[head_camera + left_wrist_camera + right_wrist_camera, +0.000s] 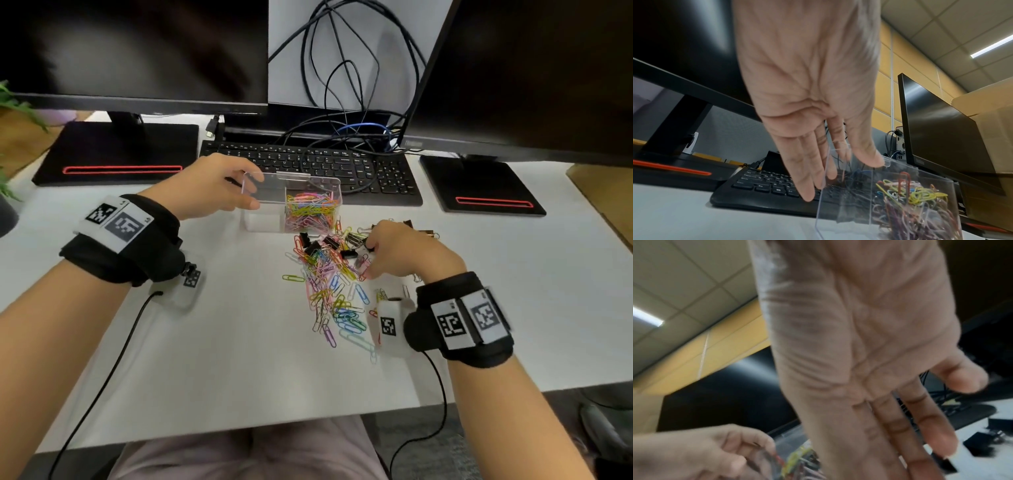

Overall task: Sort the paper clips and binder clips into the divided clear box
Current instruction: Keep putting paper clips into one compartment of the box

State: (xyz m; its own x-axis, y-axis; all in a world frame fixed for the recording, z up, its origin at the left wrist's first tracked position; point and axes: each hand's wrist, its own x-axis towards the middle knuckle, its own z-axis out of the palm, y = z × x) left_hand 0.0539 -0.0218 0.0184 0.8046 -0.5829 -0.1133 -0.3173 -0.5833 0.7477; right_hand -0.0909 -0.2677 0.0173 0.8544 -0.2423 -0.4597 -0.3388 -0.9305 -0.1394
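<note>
A clear divided box [263,219] stands on the white desk in front of the keyboard. Its right compartment holds coloured paper clips [310,210]; its left compartment looks empty. My left hand [248,190] holds the box's left end, thumb on the front wall and fingers over the rim; in the left wrist view the thumb [871,160] sits on the box [849,203] rim. A loose pile of paper clips [329,291] and black binder clips [329,241] lies right of centre. My right hand [371,262] reaches down onto the pile with straight fingers [937,439], holding nothing.
A black keyboard [308,164] lies just behind the box, with tangled cables [346,85] and two monitors on stands [116,150] behind it. A cardboard box [603,192] sits at far right. The desk's front edge [239,431] is close to my lap.
</note>
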